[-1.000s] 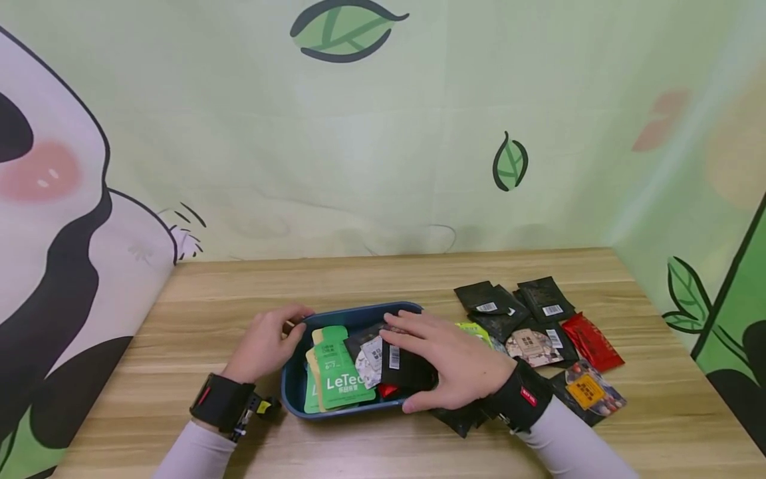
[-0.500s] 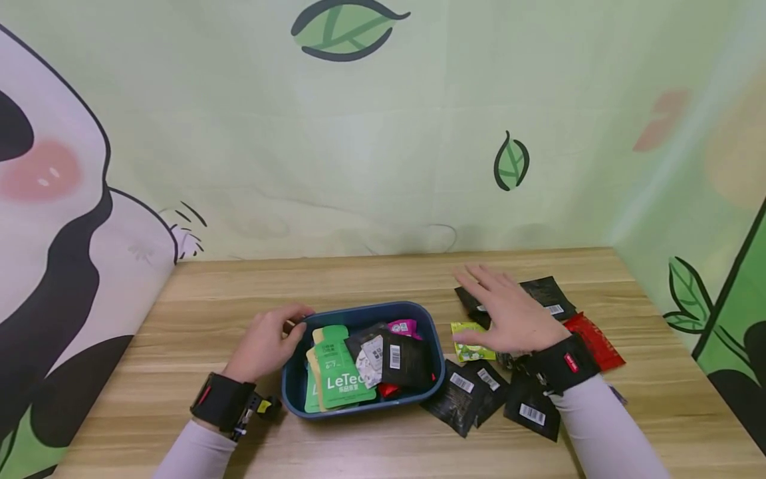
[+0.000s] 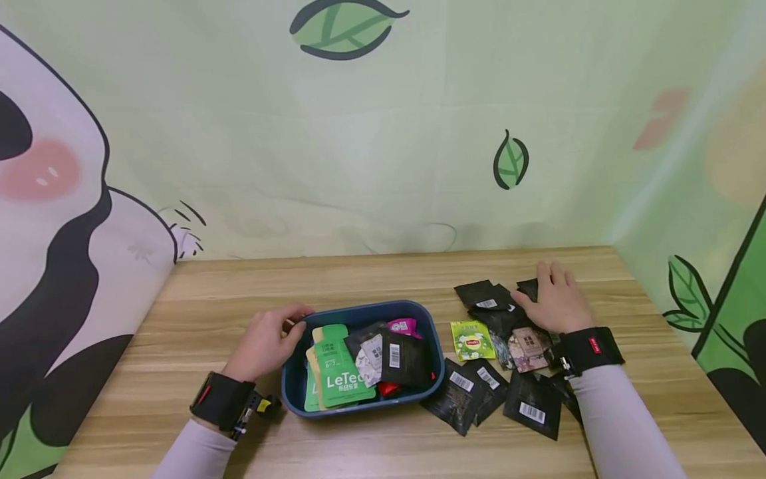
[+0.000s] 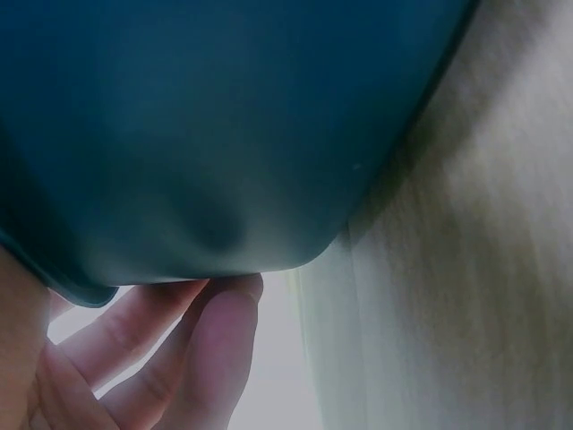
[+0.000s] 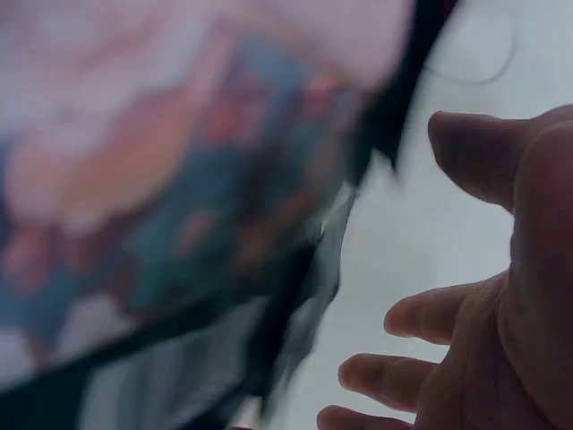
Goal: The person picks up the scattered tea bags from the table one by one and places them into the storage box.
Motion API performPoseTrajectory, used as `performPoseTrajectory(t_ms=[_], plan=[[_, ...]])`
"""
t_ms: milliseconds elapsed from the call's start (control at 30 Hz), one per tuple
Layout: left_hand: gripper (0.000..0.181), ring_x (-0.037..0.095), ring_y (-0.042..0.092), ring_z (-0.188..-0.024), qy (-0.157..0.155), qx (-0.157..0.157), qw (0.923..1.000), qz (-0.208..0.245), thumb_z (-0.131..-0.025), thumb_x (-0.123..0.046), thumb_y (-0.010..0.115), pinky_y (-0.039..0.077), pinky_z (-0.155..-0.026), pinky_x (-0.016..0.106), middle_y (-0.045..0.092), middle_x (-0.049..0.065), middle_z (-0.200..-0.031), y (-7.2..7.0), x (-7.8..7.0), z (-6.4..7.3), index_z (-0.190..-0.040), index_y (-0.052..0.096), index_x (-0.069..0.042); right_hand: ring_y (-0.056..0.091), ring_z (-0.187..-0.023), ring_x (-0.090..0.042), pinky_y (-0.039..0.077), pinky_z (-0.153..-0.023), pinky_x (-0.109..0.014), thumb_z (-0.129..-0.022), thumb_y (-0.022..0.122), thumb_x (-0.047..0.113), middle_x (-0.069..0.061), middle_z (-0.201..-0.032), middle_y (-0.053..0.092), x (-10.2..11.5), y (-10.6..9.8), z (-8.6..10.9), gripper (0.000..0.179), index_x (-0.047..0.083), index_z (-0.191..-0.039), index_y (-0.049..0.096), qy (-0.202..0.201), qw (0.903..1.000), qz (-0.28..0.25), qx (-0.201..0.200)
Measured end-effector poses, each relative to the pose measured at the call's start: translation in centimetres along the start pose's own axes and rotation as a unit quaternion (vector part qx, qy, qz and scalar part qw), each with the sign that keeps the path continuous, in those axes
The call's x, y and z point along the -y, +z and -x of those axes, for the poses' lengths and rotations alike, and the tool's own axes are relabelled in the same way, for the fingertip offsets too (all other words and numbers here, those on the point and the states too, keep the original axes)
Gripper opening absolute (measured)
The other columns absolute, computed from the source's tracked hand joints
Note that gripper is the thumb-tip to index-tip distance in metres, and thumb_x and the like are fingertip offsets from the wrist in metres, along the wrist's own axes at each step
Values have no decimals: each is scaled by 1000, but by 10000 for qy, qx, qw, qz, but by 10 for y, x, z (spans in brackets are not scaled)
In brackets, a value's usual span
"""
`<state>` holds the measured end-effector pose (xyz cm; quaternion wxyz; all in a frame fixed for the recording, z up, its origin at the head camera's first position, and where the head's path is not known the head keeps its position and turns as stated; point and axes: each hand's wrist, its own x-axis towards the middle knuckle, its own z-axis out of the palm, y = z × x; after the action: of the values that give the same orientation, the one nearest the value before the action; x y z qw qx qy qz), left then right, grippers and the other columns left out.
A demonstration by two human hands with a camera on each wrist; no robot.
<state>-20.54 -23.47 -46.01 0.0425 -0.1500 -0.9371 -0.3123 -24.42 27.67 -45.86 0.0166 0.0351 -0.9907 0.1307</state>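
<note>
My left hand grips the back left corner of a dark blue plastic bin. In the left wrist view its fingers lie against the outer wall. Inside the bin are green sachets, a black sachet with a barcode and a bit of a pink packet. My right hand is over the far right of the sachet pile, fingers spread and holding nothing. A black sachet is partly hidden beneath it. In the right wrist view a patterned sachet looms close, apart from the fingers.
Right of the bin lie a yellow-green tea sachet, a floral sachet and several black sachets. My right forearm covers part of the pile's right side. A printed cloth backdrop stands behind the wooden table.
My right hand has moved from over the bin to the right and back, across the sachet pile. The left hand and the bin have stayed in place.
</note>
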Motion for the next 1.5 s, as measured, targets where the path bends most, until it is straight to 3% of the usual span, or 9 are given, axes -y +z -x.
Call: performPoseTrajectory(t_ms=[167, 400, 700, 1100, 1300, 1500], plan=[[25, 14, 61, -82, -43, 16, 10000, 4, -96, -19, 59, 50, -64, 29, 68, 0, -99, 0, -1, 0, -119, 70, -18, 29, -130, -62, 29, -104, -67, -95, 52, 53, -43, -148, 26, -5, 4, 0, 92, -14, -151, 24, 133, 9999, 29, 101], [25, 14, 61, -82, -58, 39, 10000, -12, -96, -19, 59, 50, -64, 29, 68, 0, -99, 1, -1, 1, -119, 70, -18, 50, -111, -59, 45, -87, -64, -92, 59, 45, -46, -131, 42, -4, 5, 1, 85, -17, -145, 33, 384, 9990, 193, 114], [24, 14, 61, -82, -33, 11, 10000, 17, -96, -19, 59, 50, -64, 29, 68, -1, -99, 1, 0, 0, -118, 70, -18, 52, -108, -59, 46, -85, -64, -91, 58, 39, -44, -127, 46, -8, 7, 0, 75, -17, -139, 43, 312, 9991, 284, -58], [25, 13, 62, -82, 45, -12, 10000, -33, -96, -19, 59, 50, -64, 29, 68, -1, -98, 2, 0, 0, -118, 70, -18, 56, -101, -55, 47, -78, -64, -87, 61, 31, -40, -119, 53, 0, -7, 4, 65, -15, -132, 51, 204, 9964, 78, -815], [24, 12, 62, -82, 109, -53, 9999, -59, -96, -19, 59, 50, -64, 29, 68, -2, -97, 2, 2, -1, -118, 70, -19, 55, -106, -52, 46, -83, -62, -88, 61, 32, -36, -124, 54, 26, -26, 8, 67, -12, -137, 49, -219, 9930, -11, -1159], [24, 12, 63, -83, 99, -55, 9999, -48, -96, -19, 59, 50, -65, 29, 69, -1, -97, 2, 1, -1, -117, 70, -18, 59, -110, -45, 49, -86, -56, -90, 62, 35, -29, -131, 55, 67, -41, 19, 66, -6, -141, 50, -1177, 9836, -174, -1355]])
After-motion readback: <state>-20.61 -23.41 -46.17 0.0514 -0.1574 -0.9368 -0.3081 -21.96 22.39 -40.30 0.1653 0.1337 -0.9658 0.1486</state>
